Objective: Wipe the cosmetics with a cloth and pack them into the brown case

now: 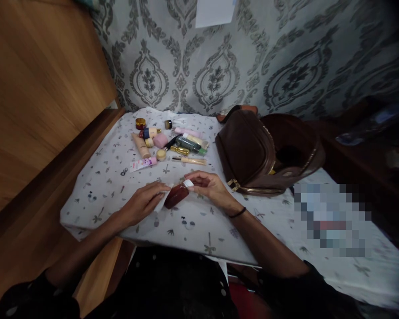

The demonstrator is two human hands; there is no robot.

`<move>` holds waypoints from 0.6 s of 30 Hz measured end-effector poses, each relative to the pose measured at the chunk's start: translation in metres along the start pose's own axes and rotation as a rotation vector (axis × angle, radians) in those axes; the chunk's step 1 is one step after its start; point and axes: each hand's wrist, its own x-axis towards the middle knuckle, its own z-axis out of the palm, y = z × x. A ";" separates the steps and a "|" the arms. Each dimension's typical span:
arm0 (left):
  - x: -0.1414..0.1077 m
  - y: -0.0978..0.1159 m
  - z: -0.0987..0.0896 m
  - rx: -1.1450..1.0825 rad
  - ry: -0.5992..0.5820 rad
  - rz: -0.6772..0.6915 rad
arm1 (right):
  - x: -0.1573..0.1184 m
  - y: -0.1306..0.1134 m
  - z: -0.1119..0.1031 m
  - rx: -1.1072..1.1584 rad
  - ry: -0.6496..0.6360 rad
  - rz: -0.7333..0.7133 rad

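Observation:
A small reddish-brown bottle with a white cap (pixel 176 196) is tilted above the cloth between my hands. The fingers of my right hand (pixel 209 188) pinch it at the white cap end. My left hand (pixel 145 201) is closed on a white tissue-like piece (pixel 161 203), pressed against the bottle's left end. Just beyond my hands lie a yellow-tinted slim tube (pixel 189 160), a small round cream jar (pixel 161 154) and a pink and white tube (pixel 142 164).
A brown leather bag (pixel 246 148) stands open at the right. More cosmetics, including a beige tube (pixel 140 146), a green-capped bottle (pixel 188 144) and a gold-lidded jar (pixel 140 123), lie at the back. Wooden furniture (pixel 46 88) borders the left; a patterned wall (pixel 216 75) rises behind.

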 end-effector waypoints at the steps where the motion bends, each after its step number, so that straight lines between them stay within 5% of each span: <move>1: -0.004 0.000 -0.001 -0.001 0.001 -0.010 | 0.000 0.000 0.000 -0.008 0.009 0.009; 8: -0.023 -0.007 0.009 -0.009 -0.004 -0.094 | 0.001 0.000 0.002 -0.145 0.015 0.017; 18: -0.017 -0.011 0.025 -0.006 0.078 -0.119 | 0.002 0.002 0.002 -0.059 -0.095 0.059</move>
